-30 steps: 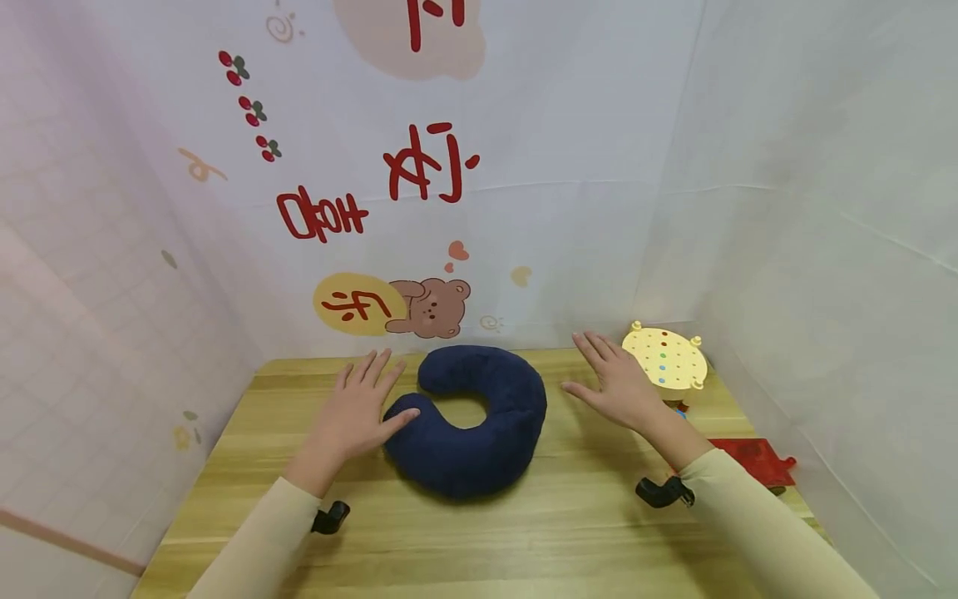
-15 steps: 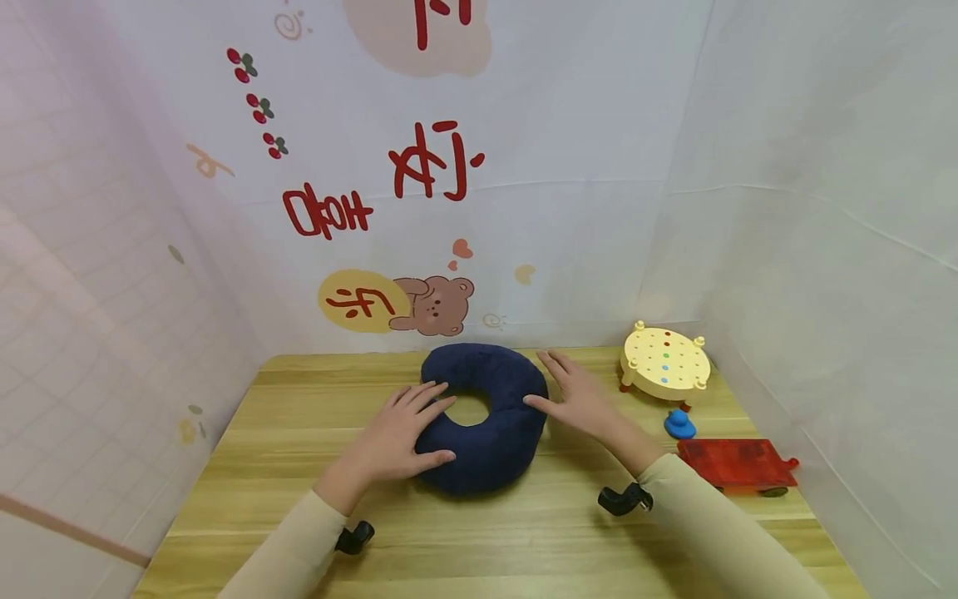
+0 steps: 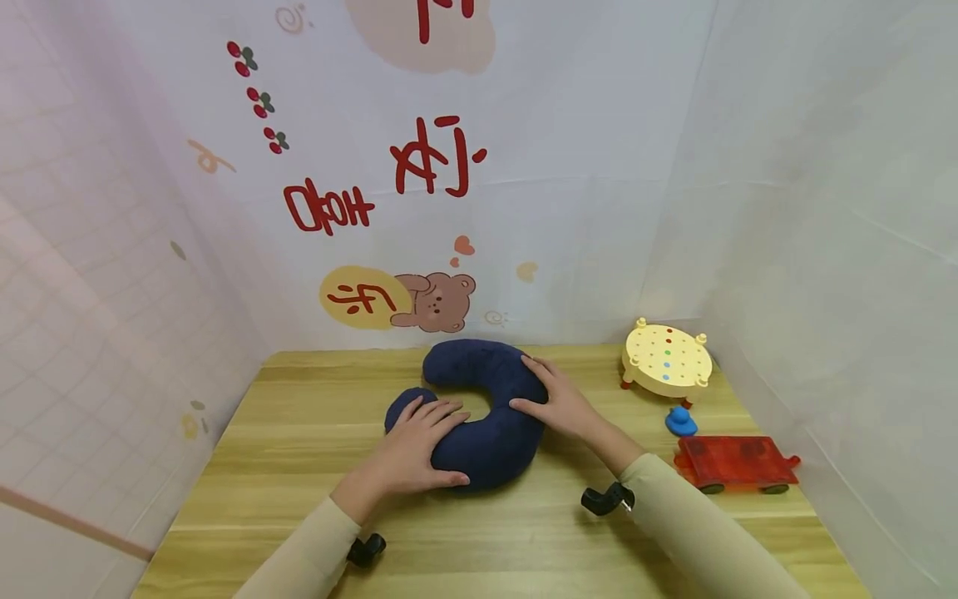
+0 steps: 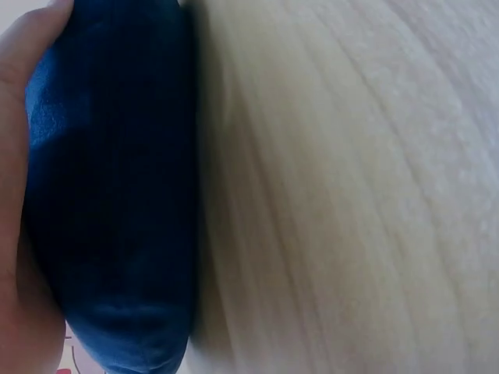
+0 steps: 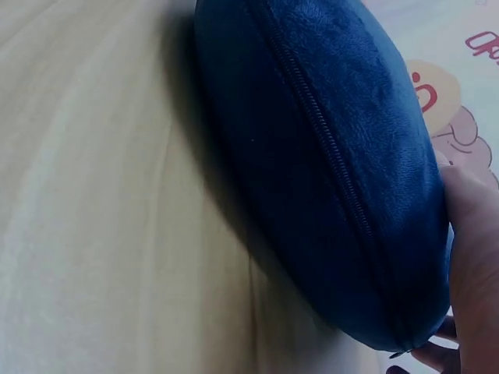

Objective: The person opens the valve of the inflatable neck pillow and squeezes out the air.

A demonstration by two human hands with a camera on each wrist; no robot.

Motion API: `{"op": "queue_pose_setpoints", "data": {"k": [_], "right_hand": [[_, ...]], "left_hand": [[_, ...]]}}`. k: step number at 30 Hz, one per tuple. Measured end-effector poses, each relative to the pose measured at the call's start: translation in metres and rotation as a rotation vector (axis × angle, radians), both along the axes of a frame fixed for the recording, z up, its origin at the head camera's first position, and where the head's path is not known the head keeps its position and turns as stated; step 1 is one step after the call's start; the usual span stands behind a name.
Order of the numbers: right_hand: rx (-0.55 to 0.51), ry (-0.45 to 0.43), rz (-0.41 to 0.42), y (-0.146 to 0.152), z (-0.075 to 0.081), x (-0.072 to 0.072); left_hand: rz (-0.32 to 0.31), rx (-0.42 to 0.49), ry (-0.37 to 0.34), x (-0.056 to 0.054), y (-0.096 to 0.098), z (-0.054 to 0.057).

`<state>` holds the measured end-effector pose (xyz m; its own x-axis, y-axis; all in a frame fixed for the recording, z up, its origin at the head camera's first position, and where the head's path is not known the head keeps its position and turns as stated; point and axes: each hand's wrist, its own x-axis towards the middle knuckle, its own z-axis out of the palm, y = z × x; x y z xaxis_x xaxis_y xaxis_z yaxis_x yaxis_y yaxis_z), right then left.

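Note:
A navy blue U-shaped neck pillow lies on the wooden table, its gap facing left. My left hand grips its near left arm, fingertips at the inner hole and thumb on the front side. On the right curve, my right hand holds the pillow, thumb on top and fingers over the outer far side. The left wrist view has the pillow's plush side beside the palm and thumb. A zipper runs along the pillow's outer side in the right wrist view, with some fingertips curled at its far end.
At the back right stands a yellow round toy table on short red legs. A small blue toy duck sits in front of it. Nearer is a red toy wagon. White printed curtains enclose the table.
Both hands have come inward onto the pillow: the left moved right over its near arm, the right moved left to its outer curve. The blue duck and red wagon are now uncovered.

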<state>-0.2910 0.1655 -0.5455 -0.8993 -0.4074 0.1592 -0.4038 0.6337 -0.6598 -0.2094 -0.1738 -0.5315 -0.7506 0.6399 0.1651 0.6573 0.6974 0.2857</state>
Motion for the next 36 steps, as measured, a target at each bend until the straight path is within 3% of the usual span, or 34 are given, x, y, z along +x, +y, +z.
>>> {"op": "queue_pose_setpoints", "data": {"k": [6, 13, 22, 30, 33, 36], "right_hand": [[-0.052, 0.007, -0.001, 0.001, -0.004, -0.003], [-0.051, 0.039, -0.051, -0.001, -0.004, 0.007], [-0.073, 0.026, -0.159, -0.008, 0.001, 0.034], [-0.109, -0.003, -0.258, -0.012, 0.0, 0.069], [-0.097, -0.007, -0.265, -0.011, 0.0, 0.079], [-0.107, 0.021, -0.222, -0.005, 0.003, 0.079]], "left_hand": [[0.003, -0.006, 0.011, -0.002, 0.0, 0.003], [0.01, -0.013, 0.02, -0.014, -0.009, 0.003], [0.052, 0.017, -0.059, -0.026, -0.031, 0.009], [0.103, 0.041, -0.137, -0.041, -0.053, 0.013], [0.119, 0.043, -0.134, -0.04, -0.058, 0.019], [0.09, 0.031, -0.129, -0.031, -0.055, 0.028]]}}
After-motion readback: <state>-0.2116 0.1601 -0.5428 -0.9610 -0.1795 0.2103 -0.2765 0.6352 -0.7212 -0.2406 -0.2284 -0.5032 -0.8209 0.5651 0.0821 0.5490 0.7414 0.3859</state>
